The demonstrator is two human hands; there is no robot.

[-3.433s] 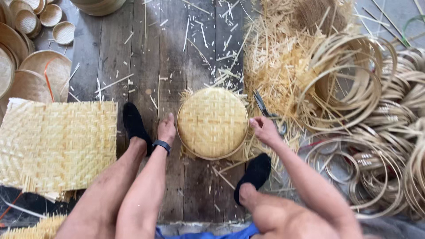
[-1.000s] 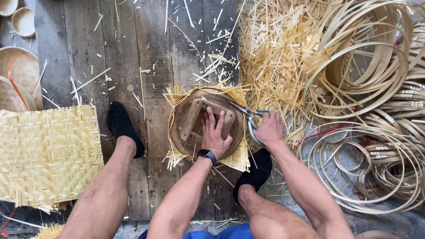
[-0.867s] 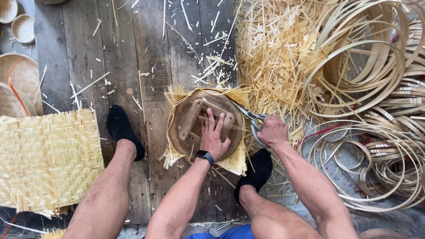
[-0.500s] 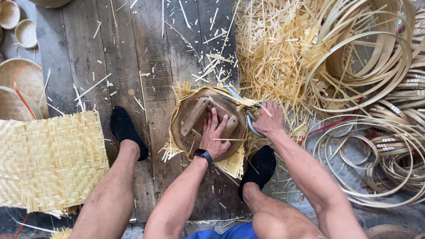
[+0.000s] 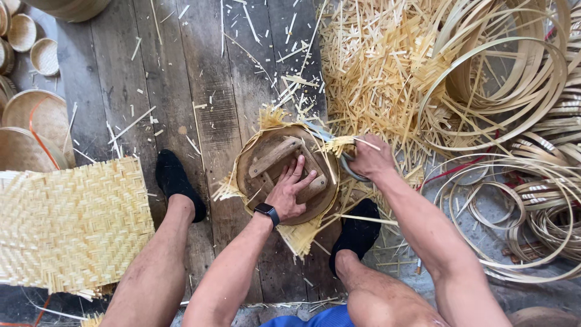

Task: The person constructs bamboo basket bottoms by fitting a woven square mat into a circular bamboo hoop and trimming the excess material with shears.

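Pressing flat, fingers spread, the left hand [image 5: 289, 192] holds the round wooden mould [image 5: 284, 172] over woven bamboo matting [image 5: 302, 233]; right hand [image 5: 370, 158], just right, grips metal shears [image 5: 339, 154] at its rim.

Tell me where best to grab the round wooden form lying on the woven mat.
Probably by the raised wooden crossbars on the round wooden form, coming from above: the disc lies flat on the woven mat, its edge ringed by mat. The left hand presses there already.
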